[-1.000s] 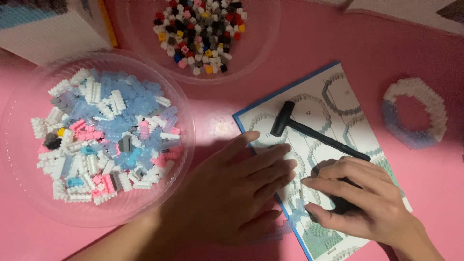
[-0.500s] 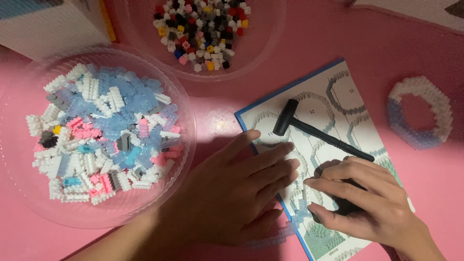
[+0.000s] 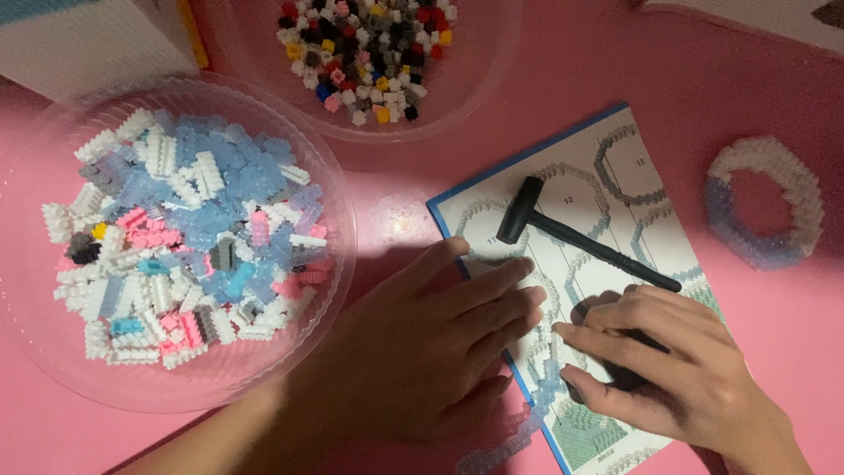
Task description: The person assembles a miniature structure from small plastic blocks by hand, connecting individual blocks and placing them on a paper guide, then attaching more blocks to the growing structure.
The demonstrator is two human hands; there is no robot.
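My left hand (image 3: 422, 352) lies flat, palm down, on the left edge of a printed instruction sheet (image 3: 651, 229), fingers together and pointing right. My right hand (image 3: 677, 369) is curled over a small dark piece on the sheet, fingertips facing the left hand; what it grips is mostly hidden. A small black hammer (image 3: 571, 237) lies on the sheet just above both hands. A thin strip of pale translucent bricks (image 3: 519, 431) curves beneath my left hand at the sheet's lower edge.
A clear bowl (image 3: 53, 352) of white, light blue and pink bricks sits at left. Another clear bowl (image 3: 479, 97) with small multicoloured bricks is at top centre. A finished ring of white and blue bricks (image 3: 765, 211) rests at right. A box corner (image 3: 88, 44) is top left.
The view has drifted slightly; both hands stay nearly in place over the sheet. The hammer has not moved.
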